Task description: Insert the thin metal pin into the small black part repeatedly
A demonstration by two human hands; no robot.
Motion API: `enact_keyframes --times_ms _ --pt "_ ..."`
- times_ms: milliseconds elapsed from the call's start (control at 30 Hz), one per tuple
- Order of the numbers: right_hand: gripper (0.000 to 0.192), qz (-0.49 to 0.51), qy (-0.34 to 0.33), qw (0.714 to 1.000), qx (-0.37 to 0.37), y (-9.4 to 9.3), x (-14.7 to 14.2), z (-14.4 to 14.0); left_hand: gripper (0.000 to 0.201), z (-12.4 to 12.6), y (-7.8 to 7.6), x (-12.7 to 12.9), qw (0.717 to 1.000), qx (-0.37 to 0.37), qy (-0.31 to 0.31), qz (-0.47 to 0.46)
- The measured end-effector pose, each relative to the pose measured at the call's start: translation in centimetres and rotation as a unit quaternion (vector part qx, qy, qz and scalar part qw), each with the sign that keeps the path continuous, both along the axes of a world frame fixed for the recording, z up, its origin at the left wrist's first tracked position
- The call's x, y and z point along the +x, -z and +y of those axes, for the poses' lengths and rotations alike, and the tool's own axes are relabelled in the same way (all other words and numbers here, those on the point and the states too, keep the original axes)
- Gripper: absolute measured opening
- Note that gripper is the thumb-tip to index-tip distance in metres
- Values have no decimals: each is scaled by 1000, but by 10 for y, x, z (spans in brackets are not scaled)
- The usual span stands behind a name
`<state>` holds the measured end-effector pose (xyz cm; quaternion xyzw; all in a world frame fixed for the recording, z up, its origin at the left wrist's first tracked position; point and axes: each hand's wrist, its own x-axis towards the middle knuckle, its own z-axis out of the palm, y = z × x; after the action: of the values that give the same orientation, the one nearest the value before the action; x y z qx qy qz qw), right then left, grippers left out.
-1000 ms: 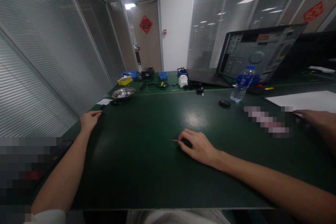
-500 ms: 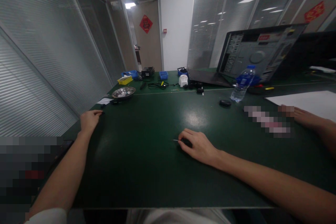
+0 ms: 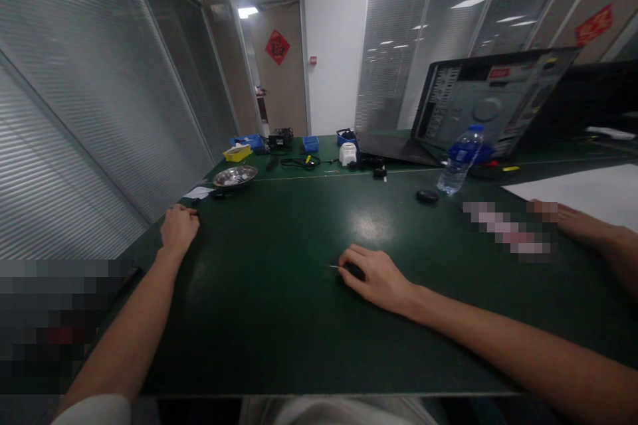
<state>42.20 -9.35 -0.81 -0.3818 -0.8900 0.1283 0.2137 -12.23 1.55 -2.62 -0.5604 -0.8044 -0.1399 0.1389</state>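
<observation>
On the green surface point(image 3: 279, 319), hidden parts: we see only a thin pale tip point(image 3: 333, 267) sticking out leftward from under the right hand point(image 3: 376, 277); a dark shape sits beneath its fingers and we cannot tell what it is.
Blurred patches: one block covers the lower left corner, another lies on the surface between the right hand and a co-worker's hand point(image 3: 573, 220) at the right edge.
Cut off: both forearms run out of the bottom of the frame; the white sheet point(image 3: 588, 189) runs off the right edge.
Right hand pose: palm down, fingers curled over the dark shape, wrist flat on the surface; its grip is pressed together around the thing with the pale tip, near the middle of the surface.
Left hand point(image 3: 178, 229) pose: curled into a loose fist at the left edge of the surface, knuckles up; we cannot tell whether its grip holds the small dark bit just beside it.
Farther back: a metal dish point(image 3: 234, 176), a water bottle point(image 3: 459, 159), a small dark puck point(image 3: 427, 196) and an open computer case point(image 3: 493, 99).
</observation>
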Motion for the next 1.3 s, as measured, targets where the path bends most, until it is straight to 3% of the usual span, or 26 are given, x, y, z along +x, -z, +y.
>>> enact_keyframes --times_ms 233,800,1033,1300 --pt "13 0 0 1000 -2 -1 0 -1 43 -1 -1 5 998 1 3 62" --pt "15 3 -6 1000 -5 2 1 1 44 15 22 -27 1000 16 25 -1" --pt "15 -3 -3 1000 -3 1 0 0 39 22 31 -40 997 65 41 -12" --pt "14 2 -4 1000 -2 3 1 1 35 25 32 -51 997 46 48 -46"
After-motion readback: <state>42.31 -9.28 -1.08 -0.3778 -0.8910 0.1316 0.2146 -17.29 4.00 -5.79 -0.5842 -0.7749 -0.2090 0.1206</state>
